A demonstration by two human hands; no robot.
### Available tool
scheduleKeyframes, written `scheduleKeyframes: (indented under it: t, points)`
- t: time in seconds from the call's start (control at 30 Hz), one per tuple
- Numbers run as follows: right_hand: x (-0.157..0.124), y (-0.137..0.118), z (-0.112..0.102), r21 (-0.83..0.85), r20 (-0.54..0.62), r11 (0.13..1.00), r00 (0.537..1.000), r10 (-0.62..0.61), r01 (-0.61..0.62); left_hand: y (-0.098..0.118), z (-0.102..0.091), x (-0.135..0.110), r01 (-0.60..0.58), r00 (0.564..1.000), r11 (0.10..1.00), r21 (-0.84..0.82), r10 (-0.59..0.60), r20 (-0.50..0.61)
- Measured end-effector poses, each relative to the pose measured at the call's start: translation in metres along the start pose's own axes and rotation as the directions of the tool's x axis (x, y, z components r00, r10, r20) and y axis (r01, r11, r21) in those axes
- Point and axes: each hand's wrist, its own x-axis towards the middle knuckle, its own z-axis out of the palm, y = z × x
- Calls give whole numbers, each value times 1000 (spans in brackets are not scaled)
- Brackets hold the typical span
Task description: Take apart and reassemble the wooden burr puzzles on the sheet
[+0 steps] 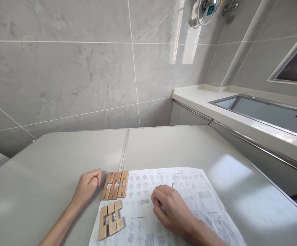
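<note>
Nearest me, a set of three notched wooden bars (111,220) overlaps the left edge of the printed sheet (143,218), with its long axes pointing away from me. The right hand (172,212) rests curled on the sheet, pinching what I take for a pen (172,185) (only its tip shows). The left hand (88,186), a loose fist, sits just left of the farther three-bar set (115,185) and is the closer hand to both sets. The sink (266,112) lies well apart, far right.

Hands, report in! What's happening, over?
Left hand fisted beside upper set of notched wooden bars. Right hand curled on white printed paper sheet. Lower wooden set untouched. Nothing blocking.
</note>
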Motion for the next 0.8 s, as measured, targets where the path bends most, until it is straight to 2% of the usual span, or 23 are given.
scheduleKeyframes:
  t: [0.27,0.4,0.5,0.57,0.7,0.8]
  points:
    - [0,3,3,6,18,1000,1000,-10,9,1,2,-1,-97,995,994,59,95,33]
    - [-1,6,4,-22,16,999,999,-44,44,9,4,-4,-213,977,971,110,212,25]
    - [-1,7,5,-48,11,996,997,-71,72,18,6,-6,-319,945,941,108,308,111]
    - [-1,7,5,-53,13,996,997,-76,77,22,7,-8,-357,923,928,109,332,193]
    - [-1,6,4,-60,12,995,997,-76,76,26,10,-11,-377,878,917,132,308,367]
    - [-1,6,4,-61,13,996,997,-70,71,25,10,-11,-379,854,917,127,294,429]
